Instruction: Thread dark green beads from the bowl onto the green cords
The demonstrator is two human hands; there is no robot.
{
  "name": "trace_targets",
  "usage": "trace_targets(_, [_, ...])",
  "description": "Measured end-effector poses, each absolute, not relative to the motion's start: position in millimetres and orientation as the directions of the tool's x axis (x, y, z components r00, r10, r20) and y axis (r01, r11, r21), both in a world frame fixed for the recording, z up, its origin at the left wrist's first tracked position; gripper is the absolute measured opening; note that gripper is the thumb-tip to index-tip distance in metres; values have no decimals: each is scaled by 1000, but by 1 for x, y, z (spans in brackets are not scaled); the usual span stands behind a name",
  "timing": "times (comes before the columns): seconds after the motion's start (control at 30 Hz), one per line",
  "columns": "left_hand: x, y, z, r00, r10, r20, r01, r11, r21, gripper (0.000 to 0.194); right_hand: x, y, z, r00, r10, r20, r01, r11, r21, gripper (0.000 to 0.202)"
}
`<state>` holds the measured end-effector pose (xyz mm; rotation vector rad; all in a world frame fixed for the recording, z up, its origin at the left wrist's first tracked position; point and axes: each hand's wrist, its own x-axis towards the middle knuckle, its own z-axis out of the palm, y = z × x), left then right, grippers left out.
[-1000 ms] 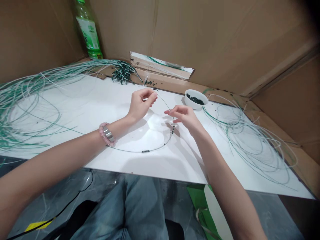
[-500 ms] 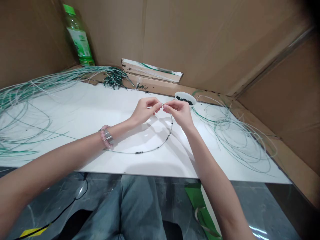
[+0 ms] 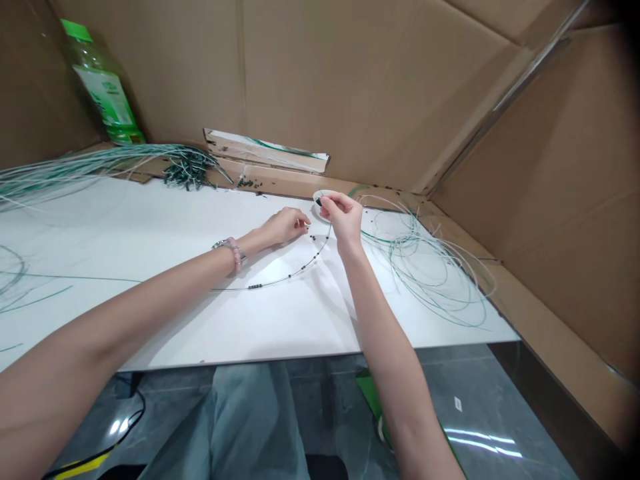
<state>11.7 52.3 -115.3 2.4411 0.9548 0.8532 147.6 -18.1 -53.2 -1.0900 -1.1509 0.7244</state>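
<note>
In the head view, my right hand (image 3: 344, 212) is pinched shut on a thin green wire (image 3: 318, 252), over the near rim of a small white bowl (image 3: 316, 211) holding dark beads. From those fingers the wire curves down and left, with small black beads spaced along it and a tight row of several beads (image 3: 255, 287). My left hand (image 3: 286, 225) rests low over the white table (image 3: 300, 320). Its fingers are bent, with a small gap between thumb and forefinger. Loose black beads (image 3: 313, 237) lie just right of its fingertips.
Bundled green and white wires (image 3: 100, 163) with a dark beaded clump (image 3: 187, 170) lie back left. Loose wire coils (image 3: 430, 267) spread at right. A green-capped bottle (image 3: 107, 93) stands by the cardboard wall (image 3: 340, 80). Scattered beads (image 3: 250, 183) lie along the back edge.
My hands have separated. The left dropped toward the table near loose beads, while the right stayed pinched on the wire near the bowl. The view has shifted right.
</note>
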Motion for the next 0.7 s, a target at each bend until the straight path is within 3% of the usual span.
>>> trace_targets(0.27, [21,47,-110,547,728,414,540,-684,490,13,141,-21,-57,209,907,365,15,371,-929,19])
trace_targets(0.33, [19,41,-104,507,748,427,505,-660,556,14,139,-24,-56,215,897,386,19,392,-920,20])
trace_targets(0.43, [4,22,-92,362,831,422,265,-526,808,17,132,-30,-54,219,871,440,36,443,-896,18])
trace_targets(0.5, [-10,4,-84,261,906,333,71,-362,930,21,125,-37,-53,197,859,473,55,472,-880,16])
trace_targets(0.6, [-31,-25,-77,193,965,181,-160,-151,976,21,111,-48,-53,132,855,502,105,492,-865,13])
trace_targets(0.7, [-43,-43,-75,192,977,93,-360,-18,933,19,99,-57,-56,57,855,516,146,504,-851,10])
